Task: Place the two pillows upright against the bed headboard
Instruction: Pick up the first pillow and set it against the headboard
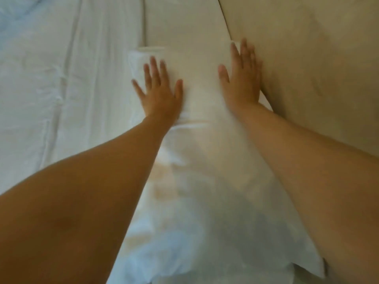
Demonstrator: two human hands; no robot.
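Head view, blurred.
Pillow (205, 160): white, soft, long plump shape, centre of frame running to lower right; right edge against headboard (317, 68).
Second pillow: cannot tell.
Headboard: beige, smooth padded panel, upper right.
Left hand (159, 93): centre, fingers spread wide and straight, palm flat on pillow's left side.
Right hand (242, 78): fingers straight, close together, flat on pillow beside headboard.
Bed sheet (51, 78): white, creased cloth, left half.
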